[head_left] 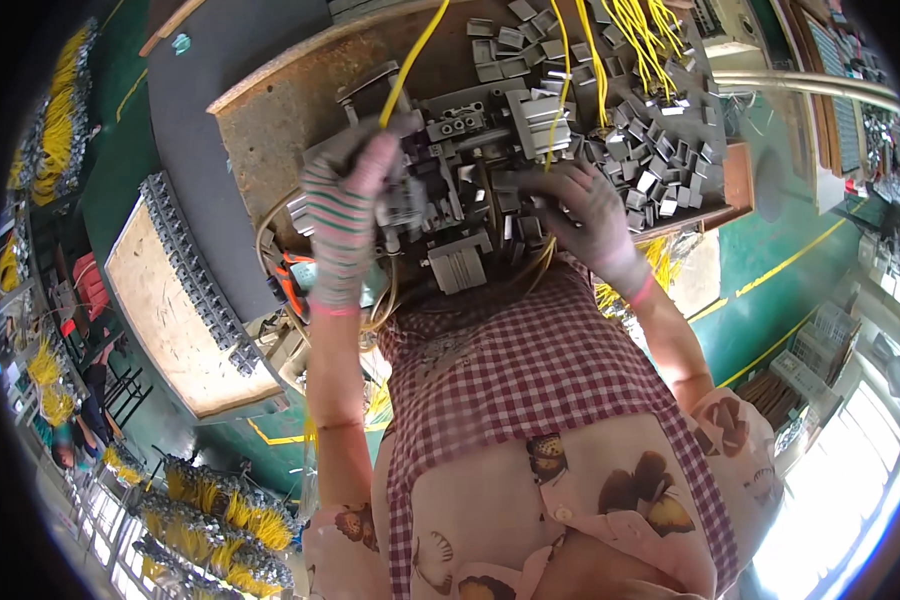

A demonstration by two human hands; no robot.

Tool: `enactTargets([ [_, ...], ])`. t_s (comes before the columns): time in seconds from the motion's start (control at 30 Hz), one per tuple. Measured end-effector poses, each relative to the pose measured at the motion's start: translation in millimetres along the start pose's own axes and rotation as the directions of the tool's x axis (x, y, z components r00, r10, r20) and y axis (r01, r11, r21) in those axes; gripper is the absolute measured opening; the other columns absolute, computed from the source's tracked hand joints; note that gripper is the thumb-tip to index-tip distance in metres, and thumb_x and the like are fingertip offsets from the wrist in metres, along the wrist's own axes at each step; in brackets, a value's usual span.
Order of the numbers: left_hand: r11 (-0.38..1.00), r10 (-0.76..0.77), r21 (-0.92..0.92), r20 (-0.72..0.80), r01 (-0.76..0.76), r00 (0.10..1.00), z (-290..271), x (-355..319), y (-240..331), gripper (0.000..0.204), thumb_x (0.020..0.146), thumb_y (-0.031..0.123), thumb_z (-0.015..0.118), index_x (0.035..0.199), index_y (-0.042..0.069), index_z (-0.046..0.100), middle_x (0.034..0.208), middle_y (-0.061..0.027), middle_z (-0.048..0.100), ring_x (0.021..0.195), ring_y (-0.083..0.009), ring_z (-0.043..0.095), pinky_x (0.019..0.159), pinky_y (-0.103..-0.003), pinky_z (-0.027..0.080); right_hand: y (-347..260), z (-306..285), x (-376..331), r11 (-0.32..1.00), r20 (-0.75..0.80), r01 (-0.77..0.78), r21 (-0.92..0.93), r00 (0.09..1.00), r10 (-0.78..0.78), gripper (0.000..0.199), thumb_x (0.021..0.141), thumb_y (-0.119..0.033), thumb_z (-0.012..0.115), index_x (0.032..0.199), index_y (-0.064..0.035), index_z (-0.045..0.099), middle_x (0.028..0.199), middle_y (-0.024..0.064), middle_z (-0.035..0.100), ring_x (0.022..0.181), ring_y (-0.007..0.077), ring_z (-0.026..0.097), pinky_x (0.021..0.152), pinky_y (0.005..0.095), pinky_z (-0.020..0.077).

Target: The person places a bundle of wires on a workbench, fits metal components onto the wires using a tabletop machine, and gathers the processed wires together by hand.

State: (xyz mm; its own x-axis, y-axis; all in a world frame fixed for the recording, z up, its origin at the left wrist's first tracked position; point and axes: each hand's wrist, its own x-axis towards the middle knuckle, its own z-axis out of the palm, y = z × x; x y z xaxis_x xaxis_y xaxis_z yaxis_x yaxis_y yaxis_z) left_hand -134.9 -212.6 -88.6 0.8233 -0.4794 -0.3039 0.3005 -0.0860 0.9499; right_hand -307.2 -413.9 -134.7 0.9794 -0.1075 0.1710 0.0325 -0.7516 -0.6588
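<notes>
My left hand, in a striped knit glove, is at the left side of a metal fixture on the bench. Its thumb and fingers are closed on a yellow cable that runs up and away. Grey metal parts sit just under this hand, slightly blurred. Over the fixture's right side reaches my right hand, also gloved, with fingers pointing left. Its dark fingertips blur into the metal behind, so any grip is hidden. A second yellow cable passes down beside these fingers.
Many small grey metal channel pieces lie heaped on the bench's right side, with a bundle of yellow cables above. Orange-handled pliers rest at the left. Beyond is a wooden board edged with dark metal parts.
</notes>
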Motion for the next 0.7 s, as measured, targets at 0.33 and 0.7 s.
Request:
enactTargets([
  [0.33, 0.163, 0.844, 0.980, -0.077, -0.117, 0.531, -141.5, 5.9, 16.6, 0.025, 0.084, 0.015, 0.067, 0.108, 0.006, 0.066, 0.111, -0.0148, 0.061, 0.102, -0.0310, 0.058, 0.088, -0.037, 0.046, 14.4, -51.2, -28.5, 0.948, -0.039, -0.315, -0.052, 0.949, 0.313, 0.027, 0.084, -0.004, 0.068, 0.111, -0.0053, 0.064, 0.103, 0.0097, 0.069, 0.090, 0.0188, 0.067, 0.078, 0.0317, 0.0530],
  [0.7, 0.535, 0.609, 0.707, -0.702, 0.462, 0.369, -313.9, -249.4, -236.6, 0.058, 0.077, 0.043, 0.076, 0.120, 0.007, 0.061, 0.116, -0.0134, 0.059, 0.111, -0.0313, 0.052, 0.096, -0.045, 0.043, -19.6, -33.3, 15.4, 0.952, -0.256, 0.089, -0.293, 0.952, -0.168, 0.035, 0.069, 0.008, 0.071, 0.099, -0.0097, 0.068, 0.103, 0.0082, 0.068, 0.099, 0.0255, 0.061, 0.083, 0.0347, 0.0459],
])
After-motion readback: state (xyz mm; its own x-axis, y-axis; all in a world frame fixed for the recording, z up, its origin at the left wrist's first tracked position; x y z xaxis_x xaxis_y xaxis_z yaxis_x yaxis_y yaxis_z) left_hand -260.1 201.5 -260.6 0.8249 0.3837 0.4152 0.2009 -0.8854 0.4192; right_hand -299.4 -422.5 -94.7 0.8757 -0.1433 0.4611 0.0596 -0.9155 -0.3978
